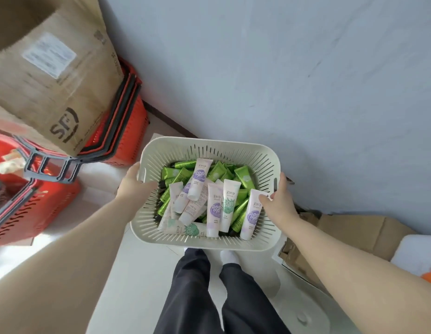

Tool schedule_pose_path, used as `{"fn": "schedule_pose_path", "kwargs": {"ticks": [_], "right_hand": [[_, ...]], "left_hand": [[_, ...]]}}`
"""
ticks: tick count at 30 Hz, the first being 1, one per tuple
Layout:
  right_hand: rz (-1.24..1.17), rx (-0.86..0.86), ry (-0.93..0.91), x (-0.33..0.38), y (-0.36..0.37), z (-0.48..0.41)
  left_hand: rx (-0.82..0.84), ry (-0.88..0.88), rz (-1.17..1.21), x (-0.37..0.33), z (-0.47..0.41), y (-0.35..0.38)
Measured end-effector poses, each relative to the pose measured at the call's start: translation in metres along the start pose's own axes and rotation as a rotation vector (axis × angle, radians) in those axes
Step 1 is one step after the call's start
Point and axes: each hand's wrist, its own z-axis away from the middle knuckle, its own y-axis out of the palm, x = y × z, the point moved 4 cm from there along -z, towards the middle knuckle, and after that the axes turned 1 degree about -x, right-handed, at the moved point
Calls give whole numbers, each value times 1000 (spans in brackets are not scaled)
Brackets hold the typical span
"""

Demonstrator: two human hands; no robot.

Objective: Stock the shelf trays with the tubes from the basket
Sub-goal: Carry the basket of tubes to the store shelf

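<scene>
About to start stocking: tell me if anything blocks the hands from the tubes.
Nothing visible does. The tubes lie uncovered in the open basket, whose rim the left hand and right hand grip. The shelf trays are out of view.

Slotted basket (209, 141) — tubes (213, 210) inside

Grey wall (281, 68) ahead, dark skirting (169, 120) at base; pale floor (137, 273) below; cardboard box (53, 75) on stacked red baskets (127, 131) at left; flattened cardboard (354, 235) at right

Blurred label on cardboard box (53, 75), green tubes (243, 175) half buried
</scene>
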Motion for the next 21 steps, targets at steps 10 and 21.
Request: {"fn": "schedule_pose_path", "kwargs": {"ticks": [10,21], "right_hand": [[220,353,-362,57,38,54],[548,695,-694,81,136,188]], "left_hand": [[-297,-272,304,138,147,-45],[-638,-556,644,311,338,-48]]}}
